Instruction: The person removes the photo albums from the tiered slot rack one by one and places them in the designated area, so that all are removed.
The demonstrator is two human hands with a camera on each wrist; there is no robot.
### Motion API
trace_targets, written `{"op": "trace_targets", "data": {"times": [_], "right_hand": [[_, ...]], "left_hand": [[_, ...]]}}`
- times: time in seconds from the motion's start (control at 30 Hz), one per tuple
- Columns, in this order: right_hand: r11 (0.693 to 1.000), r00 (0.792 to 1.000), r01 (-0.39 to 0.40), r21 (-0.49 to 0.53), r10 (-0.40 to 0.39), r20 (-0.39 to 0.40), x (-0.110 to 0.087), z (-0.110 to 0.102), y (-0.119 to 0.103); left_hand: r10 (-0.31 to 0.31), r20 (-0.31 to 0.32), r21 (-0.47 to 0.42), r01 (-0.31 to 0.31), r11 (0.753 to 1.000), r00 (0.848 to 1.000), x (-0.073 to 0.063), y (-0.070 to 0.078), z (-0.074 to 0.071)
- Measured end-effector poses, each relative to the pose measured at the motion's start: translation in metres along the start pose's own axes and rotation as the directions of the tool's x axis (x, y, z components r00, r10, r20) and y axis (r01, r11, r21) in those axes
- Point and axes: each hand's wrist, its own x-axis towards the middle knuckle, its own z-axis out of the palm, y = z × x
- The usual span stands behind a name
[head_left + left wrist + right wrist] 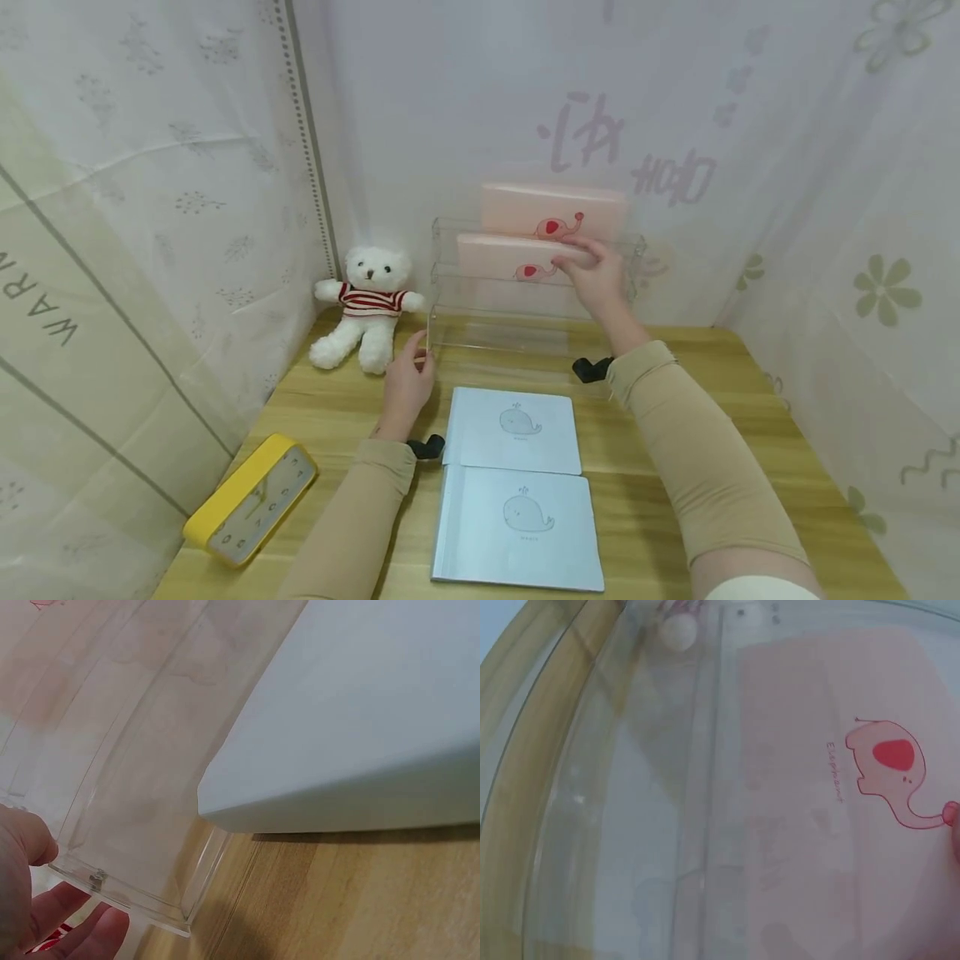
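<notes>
A clear tiered acrylic rack (517, 336) stands at the back of the table. Two pink notebooks with a red elephant on the cover are in it: the rear notebook (555, 204) on the top tier, the front notebook (487, 254) one tier lower. My right hand (602, 279) pinches the front notebook near its upper right corner; its elephant (889, 769) fills much of the right wrist view. Around the rack's left side edge (97, 881), my left hand (408, 385) has its thumb (34, 836) on one face and its fingers (97, 934) on the other.
Two pale blue whale notebooks, the far one (480, 429) and the near one (517, 533), lie in front of the rack. A white teddy bear (367, 304) in a striped top sits left of it. Near the table's left edge is a yellow-framed clock (251, 500). Patterned curtains (840, 208) surround the table.
</notes>
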Motion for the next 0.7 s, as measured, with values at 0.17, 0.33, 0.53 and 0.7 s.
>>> {"op": "trace_targets", "data": {"times": [0.17, 0.33, 0.53, 0.7], "right_hand": [[0.995, 0.988, 0.009, 0.102, 0.007, -0.156, -0.005, -0.004, -0.016], [0.963, 0.946, -0.027, 0.267, 0.111, -0.304, -0.028, -0.018, -0.037], [0.883, 0.859, 0.053, 0.467, 0.197, -0.472, -0.066, -0.040, -0.039], [0.829, 0.775, 0.217, 0.516, 0.175, -0.607, -0.101, -0.059, -0.017]], "left_hand": [[0.005, -0.017, -0.004, -0.005, 1.000, 1.000, 0.000, 0.001, 0.002], [-0.003, -0.010, 0.009, 0.004, 1.000, 1.000, 0.001, 0.003, 0.001], [-0.001, -0.013, 0.000, 0.001, 1.000, 1.000, 0.001, 0.004, 0.001], [-0.006, -0.003, -0.005, 0.006, 1.000, 1.000, 0.002, 0.000, 0.000]]}}
